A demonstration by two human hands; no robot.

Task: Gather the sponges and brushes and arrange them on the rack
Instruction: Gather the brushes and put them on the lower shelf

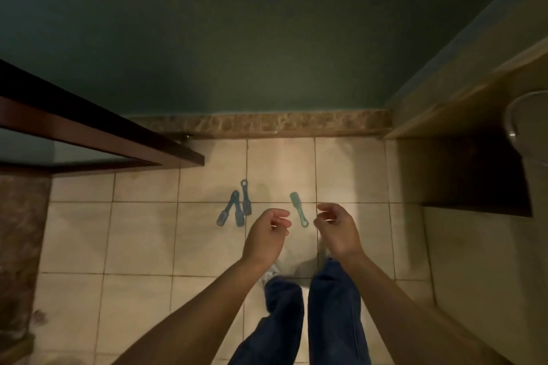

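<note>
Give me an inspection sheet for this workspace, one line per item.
Surface: beige tiled floor, dimly lit.
Job's things: three teal brushes clustered on the floor; a fourth brush apart to their right; no sponges or rack seen.
Clutter: nothing seen.
Grippers: left hand and right hand loosely curled, holding nothing.
Cables: nothing seen.
Surroundings: green wall, brown skirting, dark wooden frame left, counter right.

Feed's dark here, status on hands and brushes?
Left hand and right hand empty, loosely curled. Three brushes clustered on floor, fourth brush between hands. Nothing blocking.
</note>
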